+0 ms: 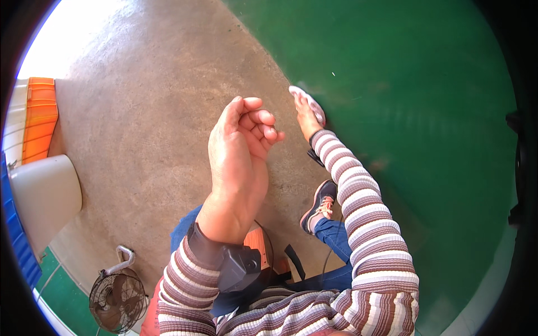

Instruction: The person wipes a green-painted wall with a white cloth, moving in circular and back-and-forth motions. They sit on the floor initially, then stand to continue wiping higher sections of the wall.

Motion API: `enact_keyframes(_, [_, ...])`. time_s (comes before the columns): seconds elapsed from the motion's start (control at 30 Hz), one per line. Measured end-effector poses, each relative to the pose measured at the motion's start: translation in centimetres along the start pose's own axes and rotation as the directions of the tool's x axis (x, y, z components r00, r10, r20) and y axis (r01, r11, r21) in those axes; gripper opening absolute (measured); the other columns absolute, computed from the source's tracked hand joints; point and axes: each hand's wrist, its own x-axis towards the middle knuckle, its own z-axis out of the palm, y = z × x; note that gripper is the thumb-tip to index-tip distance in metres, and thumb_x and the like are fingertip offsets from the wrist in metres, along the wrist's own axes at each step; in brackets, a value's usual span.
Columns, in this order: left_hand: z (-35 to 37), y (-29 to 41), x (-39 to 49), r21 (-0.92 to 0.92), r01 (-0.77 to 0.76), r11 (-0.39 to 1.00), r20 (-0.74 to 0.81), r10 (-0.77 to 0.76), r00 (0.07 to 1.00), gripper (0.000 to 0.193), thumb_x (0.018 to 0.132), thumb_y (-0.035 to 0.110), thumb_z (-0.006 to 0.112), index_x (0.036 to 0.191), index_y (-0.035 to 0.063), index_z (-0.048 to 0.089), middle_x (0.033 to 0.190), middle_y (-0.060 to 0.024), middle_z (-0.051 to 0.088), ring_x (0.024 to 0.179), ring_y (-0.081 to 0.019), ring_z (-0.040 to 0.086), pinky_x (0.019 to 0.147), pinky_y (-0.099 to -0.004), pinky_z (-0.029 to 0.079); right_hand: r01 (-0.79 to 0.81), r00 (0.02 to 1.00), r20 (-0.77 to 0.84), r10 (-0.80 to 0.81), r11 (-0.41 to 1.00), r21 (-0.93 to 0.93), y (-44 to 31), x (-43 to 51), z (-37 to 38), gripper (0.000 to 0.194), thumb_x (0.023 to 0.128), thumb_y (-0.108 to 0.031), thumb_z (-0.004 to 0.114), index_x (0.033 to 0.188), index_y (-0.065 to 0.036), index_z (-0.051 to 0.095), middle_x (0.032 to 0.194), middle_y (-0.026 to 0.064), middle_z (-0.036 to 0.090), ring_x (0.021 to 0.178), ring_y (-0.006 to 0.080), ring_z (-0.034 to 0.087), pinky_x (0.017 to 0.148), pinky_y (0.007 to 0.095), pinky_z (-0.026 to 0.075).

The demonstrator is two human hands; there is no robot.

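My left hand [241, 143] is raised in front of me, palm turned to the right, with its fingers loosely curled and nothing in them. A black camera-like device [241, 269] is strapped to that wrist. Farther out, my right hand [307, 117] is stretched forward with its fingers over a pale pink-and-white cloth-like item [313, 102]. The item lies along the near boundary of a glossy green surface [420, 105]. Its far side shows beyond my fingers; blur hides its exact kind. A dark band circles my right wrist.
Bare concrete floor [138, 138] spreads at the left. A wire-caged fan [115, 300], a whitish rounded container [46, 197], an orange ribbed plastic piece [40, 122] and a blue ribbed one [19, 235] stand there. Below my right arm are a sneaker [321, 206] and a thin cable.
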Motion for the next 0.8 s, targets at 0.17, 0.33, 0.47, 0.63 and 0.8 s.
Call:
enact_keyframes(0.17, [0.2, -0.1, -0.3, -0.003, 0.026, 1.0, 0.015, -0.026, 1.0, 0.024, 0.099, 0.023, 0.041, 0.095, 0.003, 0.054, 0.074, -0.0059, 0.057, 0.063, -0.0143, 0.053, 0.066, -0.034, 0.05, 0.042, 0.999, 0.036, -0.039, 0.995, -0.089, -8.7, -8.1, 5.7, 0.046, 0.088, -0.021, 0.051, 0.132, -0.007, 0.054, 0.148, 0.0113, 0.038, 0.138, 0.0352, 0.026, 0.108, 0.0537, 0.023])
enact_keyframes(0.33, [0.3, -0.4, -0.4, -0.019, 0.051, 0.999, 0.067, -0.049, 0.997, 0.02, 0.098, 0.02, 0.042, 0.093, 0.0048, 0.054, 0.075, -0.0055, 0.057, 0.064, -0.0159, 0.053, 0.07, -0.0345, 0.049, 0.093, 0.989, 0.111, -0.102, 0.992, 0.086, -12.5, -18.0, 8.7, 0.044, 0.084, -0.021, 0.057, 0.125, -0.007, 0.059, 0.142, 0.0114, 0.045, 0.136, 0.0354, 0.031, 0.105, 0.0562, 0.026])
enact_keyframes(0.47, [0.2, -0.9, -0.1, -0.002, 0.079, 0.997, 0.114, -0.078, 0.99, 0.024, 0.098, 0.023, 0.042, 0.093, 0.0028, 0.054, 0.074, -0.0067, 0.057, 0.061, -0.0157, 0.053, 0.064, -0.035, 0.051, 0.026, 0.886, 0.292, -0.359, 0.669, 0.742, -6.7, -24.0, 6.1, 0.033, 0.077, -0.026, 0.065, 0.106, -0.013, 0.071, 0.118, 0.007, 0.062, 0.118, 0.031, 0.05, 0.094, 0.055, 0.037])
enact_keyframes(0.63, [0.8, -2.5, -0.4, 0.151, 0.189, 0.97, 0.237, -0.222, 0.946, 0.024, 0.097, 0.024, 0.045, 0.093, 0.0032, 0.056, 0.078, -0.0077, 0.06, 0.065, -0.0177, 0.056, 0.067, -0.0349, 0.052, -0.364, 0.922, 0.121, -0.367, -0.723, 0.587, 4.6, -32.4, 3.2, 0.022, 0.069, -0.012, 0.058, 0.085, -0.001, 0.067, 0.07, 0.0063, 0.065, 0.058, 0.015, 0.061, 0.058, 0.0268, 0.051])
enact_keyframes(0.8, [2.3, -7.1, -4.6, 0.591, 0.067, 0.804, 0.529, -0.448, 0.721, 0.048, 0.093, 0.044, 0.054, 0.117, 0.0019, 0.054, 0.11, -0.0135, 0.061, 0.101, -0.0228, 0.058, 0.091, -0.0382, 0.046, 0.027, 0.993, 0.114, 0.036, -0.996, 0.08, 8.9, -42.8, -2.1, 0.039, 0.072, -0.012, 0.056, 0.109, 0.001, 0.061, 0.092, 0.0092, 0.066, 0.082, 0.0152, 0.063, 0.075, 0.0275, 0.053])
